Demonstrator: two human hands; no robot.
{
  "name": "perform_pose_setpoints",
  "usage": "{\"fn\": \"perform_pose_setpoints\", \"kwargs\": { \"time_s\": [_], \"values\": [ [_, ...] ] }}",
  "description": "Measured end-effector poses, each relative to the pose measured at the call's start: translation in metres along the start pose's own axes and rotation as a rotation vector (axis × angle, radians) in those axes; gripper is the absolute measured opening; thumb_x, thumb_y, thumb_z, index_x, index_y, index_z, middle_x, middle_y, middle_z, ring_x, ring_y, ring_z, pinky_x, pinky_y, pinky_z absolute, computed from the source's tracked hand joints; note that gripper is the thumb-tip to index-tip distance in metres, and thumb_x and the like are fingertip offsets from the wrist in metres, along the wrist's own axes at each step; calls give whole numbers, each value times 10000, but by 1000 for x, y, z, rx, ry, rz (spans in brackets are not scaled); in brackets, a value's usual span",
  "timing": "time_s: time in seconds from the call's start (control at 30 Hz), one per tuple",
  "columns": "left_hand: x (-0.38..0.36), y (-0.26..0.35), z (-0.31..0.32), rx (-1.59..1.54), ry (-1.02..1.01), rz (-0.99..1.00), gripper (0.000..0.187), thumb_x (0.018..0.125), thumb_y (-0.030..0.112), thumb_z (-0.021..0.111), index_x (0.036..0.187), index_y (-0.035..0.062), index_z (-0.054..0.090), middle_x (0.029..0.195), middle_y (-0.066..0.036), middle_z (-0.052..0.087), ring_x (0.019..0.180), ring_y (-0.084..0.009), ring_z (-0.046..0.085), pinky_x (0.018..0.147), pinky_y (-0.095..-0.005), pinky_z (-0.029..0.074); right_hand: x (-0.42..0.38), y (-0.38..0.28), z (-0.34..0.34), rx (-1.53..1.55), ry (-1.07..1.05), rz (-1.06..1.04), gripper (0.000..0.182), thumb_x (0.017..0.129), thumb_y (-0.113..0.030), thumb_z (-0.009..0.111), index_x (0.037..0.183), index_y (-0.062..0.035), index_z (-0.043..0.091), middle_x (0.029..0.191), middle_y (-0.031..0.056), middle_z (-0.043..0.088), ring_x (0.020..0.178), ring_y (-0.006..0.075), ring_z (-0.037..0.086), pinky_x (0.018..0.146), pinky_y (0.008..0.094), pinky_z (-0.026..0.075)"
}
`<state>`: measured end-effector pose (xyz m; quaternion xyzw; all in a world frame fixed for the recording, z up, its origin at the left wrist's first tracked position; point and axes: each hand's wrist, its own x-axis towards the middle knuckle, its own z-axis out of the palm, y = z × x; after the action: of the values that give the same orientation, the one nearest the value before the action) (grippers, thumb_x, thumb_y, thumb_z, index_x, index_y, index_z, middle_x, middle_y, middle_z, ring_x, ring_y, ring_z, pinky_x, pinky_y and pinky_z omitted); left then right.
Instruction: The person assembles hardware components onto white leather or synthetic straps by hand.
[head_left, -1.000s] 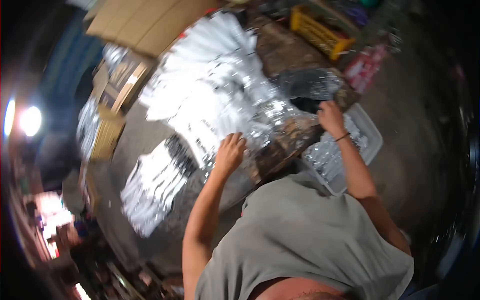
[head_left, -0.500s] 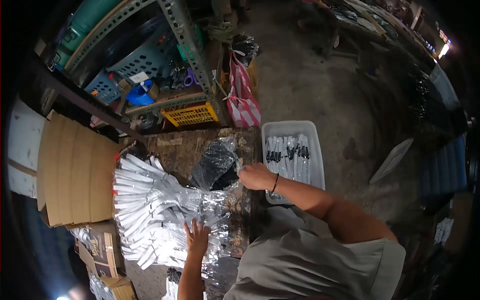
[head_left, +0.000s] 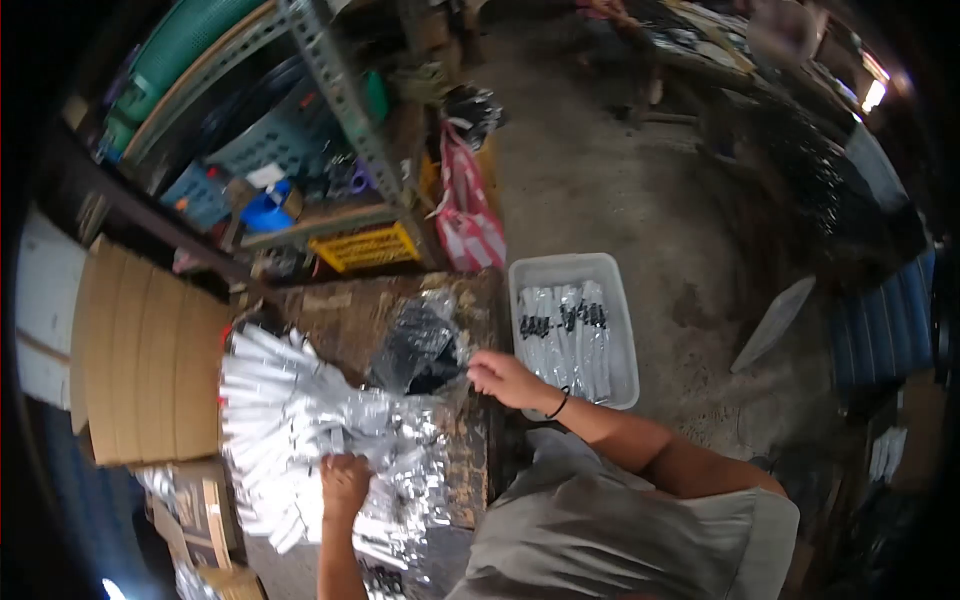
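Note:
My left hand point(head_left: 345, 484) is over the pile of white strips in clear plastic sleeves point(head_left: 290, 400), its fingers curled down; what lies inside them is hidden. The strips fan out across the worn wooden table point(head_left: 335, 300), sleeve ends towards me. My right hand point(head_left: 500, 379), a dark band on its wrist, is closed beside the right edge of a plastic bag with black contents point(head_left: 410, 345). Its fingertips are pressed together, and anything between them is too small to tell.
Right of the table is a white plastic bin point(head_left: 628, 350) holding several sleeved strips with black ends. Cardboard sheets point(head_left: 150, 355) stand at the left. Behind are a metal shelf point(head_left: 340, 90) with baskets and a red-and-white striped bag point(head_left: 468, 205). Another person's arm point(head_left: 605, 12) shows far back.
My left hand has moved left over the strips and its spread fingers have curled in. My right hand stays closed by the bag, shifted slightly. The whole view has shifted a little.

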<state>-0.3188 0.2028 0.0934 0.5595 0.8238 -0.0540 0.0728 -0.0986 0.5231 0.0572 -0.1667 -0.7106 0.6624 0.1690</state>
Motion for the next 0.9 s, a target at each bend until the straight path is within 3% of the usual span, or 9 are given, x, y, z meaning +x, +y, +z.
{"fn": "perform_pose_setpoints", "kwargs": {
  "time_s": [0.07, 0.17, 0.33, 0.43, 0.57, 0.67, 0.83, 0.87, 0.9],
  "values": [
    [-11, -5, -29, -86, -43, -165, 194, 756, 225, 737, 797, 79, 615, 794, -145, 606, 783, -347, 572, 783, -484, 417, -4, 22, 3, 393, 69, 167, 143, 956, -202, 548, 989, -64, 563, 760, 24, 590, 633, 83, 549, 555, 236, 462],
    [-37, -19, -60, -379, 419, -407, 330, 790, 259, 730, 860, -41, 611, 839, -217, 625, 806, -425, 583, 698, -443, 460, -9, 1, -8, 457, 68, 265, 101, 929, -168, 586, 970, -79, 564, 750, 16, 580, 629, 88, 555, 572, 230, 478],
    [-66, -14, -161, -623, 805, -827, 268, 778, 209, 744, 883, -11, 632, 715, -79, 613, 654, -125, 486, 632, -289, 432, -11, -4, -7, 477, 80, 321, 149, 936, -207, 591, 963, -61, 576, 762, 6, 567, 646, 89, 553, 615, 243, 492],
    [-96, -26, -193, -1023, 1283, -609, 253, 844, 120, 692, 1046, -7, 606, 892, -61, 645, 798, -124, 584, 784, -268, 454, -11, 4, 5, 487, -7, 309, 139, 949, -206, 575, 965, -68, 571, 735, 4, 562, 628, 95, 547, 608, 239, 489],
    [-155, -49, -258, -1010, 1626, -387, 282, 876, 79, 663, 1089, -8, 500, 933, -94, 579, 845, -218, 607, 805, -367, 497, -16, -8, 36, 424, -87, 290, 145, 953, -194, 567, 1000, -59, 547, 746, 15, 575, 621, 100, 551, 600, 244, 486],
    [-214, -51, -295, -649, 1658, -370, 181, 854, 61, 687, 973, -6, 570, 749, -73, 597, 686, -164, 602, 624, -279, 485, -28, -15, 69, 455, -116, 290, 138, 964, -175, 544, 1062, -82, 517, 775, 31, 586, 678, 112, 562, 630, 264, 476],
    [-240, 19, -215, -194, 1377, -1003, 314, 875, 271, 666, 1051, 24, 587, 874, -77, 604, 790, -142, 598, 659, -232, 462, -69, -40, 138, 422, -213, 210, 368, 970, -122, 491, 1333, -75, 455, 795, 27, 610, 674, 92, 561, 640, 244, 485],
    [-246, 10, -167, -302, 1425, -979, 314, 811, 250, 765, 975, 52, 585, 850, -17, 600, 754, -95, 548, 640, -240, 449, -75, -40, 152, 422, -248, 200, 367, 970, -119, 485, 1334, -79, 471, 795, 21, 611, 672, 82, 561, 644, 234, 491],
    [-248, 17, -125, -986, 1529, -592, 228, 840, 140, 733, 963, 62, 558, 826, -6, 571, 780, -91, 551, 633, -221, 454, -81, -41, 166, 396, -303, 217, 279, 971, -108, 470, 1226, -57, 571, 792, 10, 613, 680, 78, 563, 657, 228, 490]
  ]
}}
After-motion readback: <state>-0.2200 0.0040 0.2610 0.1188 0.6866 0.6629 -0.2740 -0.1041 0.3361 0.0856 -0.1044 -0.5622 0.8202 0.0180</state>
